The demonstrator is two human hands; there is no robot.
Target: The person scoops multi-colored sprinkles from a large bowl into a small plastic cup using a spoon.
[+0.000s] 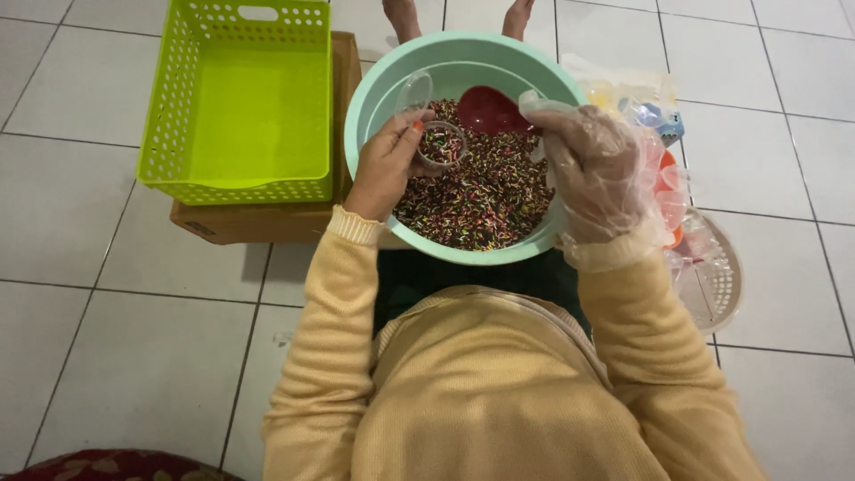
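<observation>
left hand point(385, 169) pinches a small clear cup point(441, 142), lid flipped open, already holding sprinkles, right over the mint-green basin point(370, 89). right hand point(598, 169), in a loose clear plastic glove, is closed around the handle of a red scoop point(490, 110) whose bowl rests on the multicoloured sprinkles point(481, 200) just beyond the cup. under both hands the basin sits on the person's lap. out past the left hand, a lime-green perforated basket point(236, 102) sits on a brown cardboard box point(267, 223). beside the right hand, a heap of clear cups point(704, 267). pale tiled floor point(107, 338) all round.
</observation>
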